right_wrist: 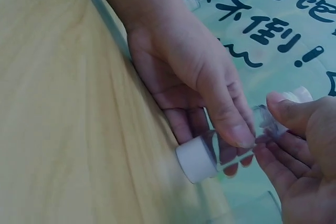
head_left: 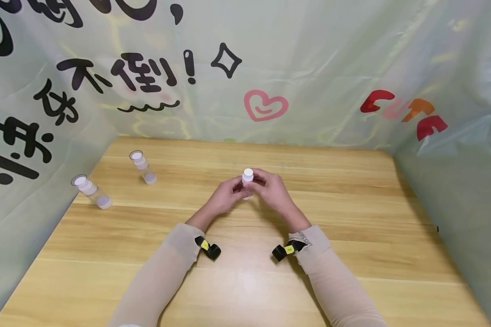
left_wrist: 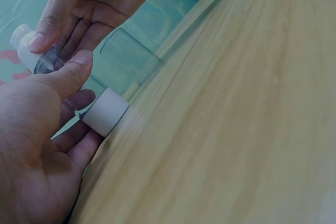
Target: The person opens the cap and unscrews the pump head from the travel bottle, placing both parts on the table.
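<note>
Both hands hold a small clear bottle [head_left: 248,174] with a white top and a white base [right_wrist: 196,159], over the middle of the table. My left hand [head_left: 225,196] grips the lower clear body between thumb and fingers. My right hand [head_left: 275,190] pinches the upper part, its thumb on the white collar [left_wrist: 28,53] in the left wrist view. The bottle stands near upright, with its base close to the wood. Part of its body is hidden behind the fingers. Beyond it, a clear open cylinder [left_wrist: 128,59] shows faintly in the left wrist view.
Two similar bottles with clear caps stand at the table's left: one nearer bottle [head_left: 92,191] and one farther bottle [head_left: 143,167]. The wooden table [head_left: 352,209] meets printed cloth walls [head_left: 319,91] at the back and sides. Small black cameras [head_left: 213,251] sit on both wrists.
</note>
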`<state>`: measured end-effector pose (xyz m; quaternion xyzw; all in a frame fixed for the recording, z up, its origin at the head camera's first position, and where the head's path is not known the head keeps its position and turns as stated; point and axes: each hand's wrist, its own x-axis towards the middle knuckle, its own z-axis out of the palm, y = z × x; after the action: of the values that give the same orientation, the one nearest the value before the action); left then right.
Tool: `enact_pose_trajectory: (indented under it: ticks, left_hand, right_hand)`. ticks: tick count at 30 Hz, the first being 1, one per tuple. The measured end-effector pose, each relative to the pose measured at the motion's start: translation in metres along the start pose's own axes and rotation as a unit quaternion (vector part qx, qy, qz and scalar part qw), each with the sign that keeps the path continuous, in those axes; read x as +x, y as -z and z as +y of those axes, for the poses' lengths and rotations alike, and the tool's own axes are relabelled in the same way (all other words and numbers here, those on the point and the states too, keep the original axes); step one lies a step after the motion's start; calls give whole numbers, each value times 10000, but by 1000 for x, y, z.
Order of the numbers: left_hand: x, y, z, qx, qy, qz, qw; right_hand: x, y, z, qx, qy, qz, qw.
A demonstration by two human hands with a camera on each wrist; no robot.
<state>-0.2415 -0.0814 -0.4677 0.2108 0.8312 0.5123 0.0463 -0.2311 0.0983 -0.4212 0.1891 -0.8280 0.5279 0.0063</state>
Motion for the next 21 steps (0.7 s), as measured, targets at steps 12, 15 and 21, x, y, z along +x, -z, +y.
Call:
enact_pose_trajectory:
  ticks: [12,15,21]
  left_hand:
    - [-1,0,-1,-76,31,19,10000]
    - [-1,0,-2,-15,-11,31,10000]
    - [0,-1,-4,-13,-123,78,9999]
  right_hand:
    - [0,8,-7,-16,249,-62,9997]
    - [-1,5,-10,53,347,158,9993]
    - [-3,-8,-14,-339,462,568,9967]
